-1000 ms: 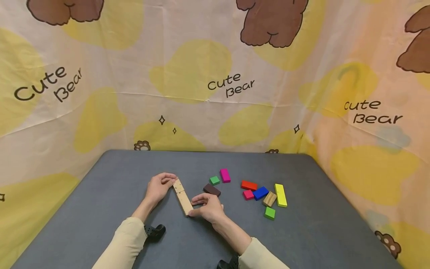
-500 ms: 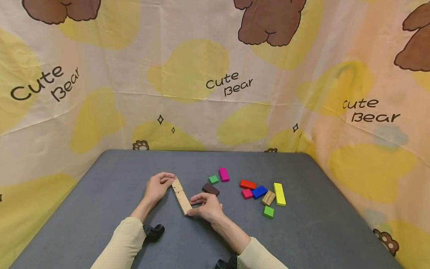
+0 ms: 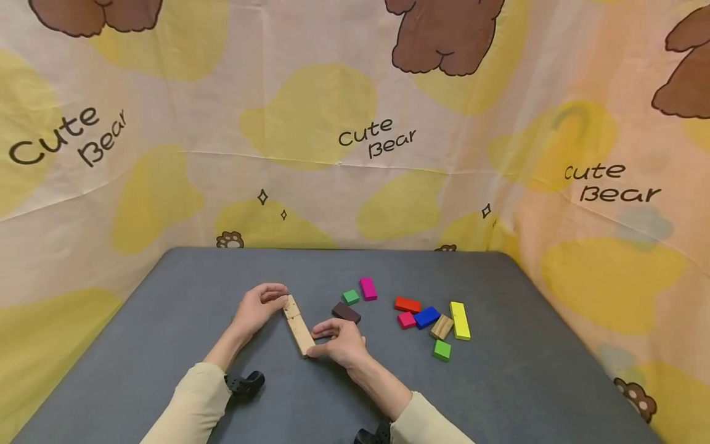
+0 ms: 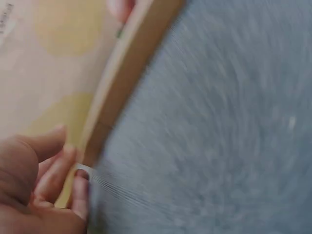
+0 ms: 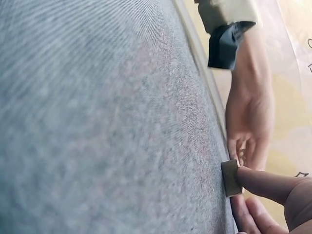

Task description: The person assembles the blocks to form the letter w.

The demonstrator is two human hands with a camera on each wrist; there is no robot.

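Note:
Two pale wooden blocks stand end to end in a slanting line, a short one [image 3: 291,307] at the far end and a longer one [image 3: 299,333] nearer. My left hand [image 3: 259,311] holds the short block's far end, thumb on the near left side, fingers bent beyond it. At the other end my right hand [image 3: 342,342] pinches the long block between thumb and fingers. In the right wrist view the block's end face [image 5: 231,178] shows between that thumb and the fingers. The left wrist view shows the left fingers [image 4: 80,195] right at the short block's end.
Right of the hands lie dark brown [image 3: 346,312], green [image 3: 350,296] and magenta [image 3: 368,288] blocks. Farther right sit red [image 3: 407,304], blue [image 3: 427,317], yellow [image 3: 460,320] and several other blocks. A printed cloth [image 3: 310,123] hangs behind the grey table [image 3: 516,394].
My left forearm and its wrist camera have swung slightly left, with the hand still at the block's end. The right hand and the blocks keep their places; the head view has shifted a little.

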